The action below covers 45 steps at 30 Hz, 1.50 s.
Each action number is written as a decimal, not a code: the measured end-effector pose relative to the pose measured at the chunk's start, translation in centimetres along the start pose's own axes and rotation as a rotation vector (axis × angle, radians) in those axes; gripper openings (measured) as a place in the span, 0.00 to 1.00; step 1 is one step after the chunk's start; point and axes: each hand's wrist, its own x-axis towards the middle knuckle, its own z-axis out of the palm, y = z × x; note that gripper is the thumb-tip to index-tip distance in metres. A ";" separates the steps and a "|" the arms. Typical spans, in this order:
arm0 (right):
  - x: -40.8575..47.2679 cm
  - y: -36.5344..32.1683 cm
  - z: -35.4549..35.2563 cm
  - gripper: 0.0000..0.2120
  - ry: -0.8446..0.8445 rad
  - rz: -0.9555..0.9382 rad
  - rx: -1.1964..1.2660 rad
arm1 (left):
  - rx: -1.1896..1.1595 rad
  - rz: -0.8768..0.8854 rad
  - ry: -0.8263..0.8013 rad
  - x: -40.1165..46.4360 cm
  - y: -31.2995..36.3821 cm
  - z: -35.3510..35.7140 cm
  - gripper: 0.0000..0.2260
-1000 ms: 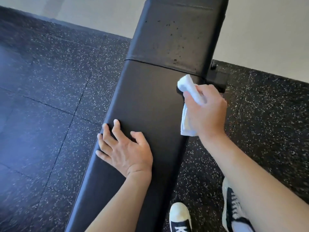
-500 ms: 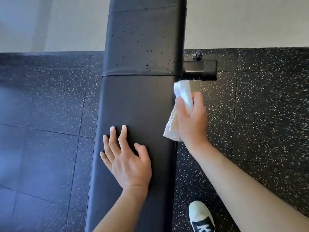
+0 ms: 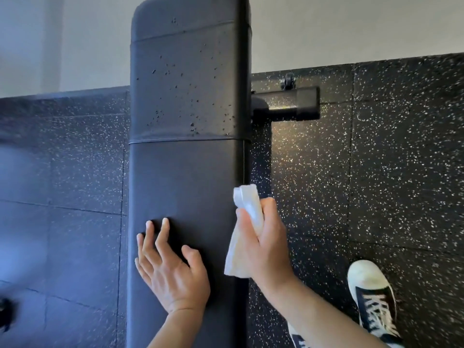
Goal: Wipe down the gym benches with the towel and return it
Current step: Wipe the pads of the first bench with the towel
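Observation:
A long black padded gym bench point(image 3: 185, 177) runs up the middle of the view, with a seam across it; the far pad beyond the seam is dotted with small specks. My left hand point(image 3: 170, 267) lies flat on the near pad, fingers spread and straight. My right hand point(image 3: 263, 244) grips a folded white towel point(image 3: 244, 229) against the bench's right edge, the towel sticking out above my fingers and hanging below my palm.
The bench's black metal foot bar point(image 3: 288, 104) with a small wheel juts out to the right. Speckled black rubber floor tiles point(image 3: 376, 172) lie on both sides. A pale wall point(image 3: 351, 26) rises behind. My sneaker point(image 3: 374, 297) stands at the lower right.
The view has swung so the bench now runs straight up. My right hand has slid the towel nearer along the bench's right edge. My left hand stays pressed on the pad.

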 end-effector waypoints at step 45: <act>3.7 0.5 1.1 0.13 0.194 -0.132 -0.113 | -0.030 0.043 0.046 -0.1 -0.6 0.3 0.28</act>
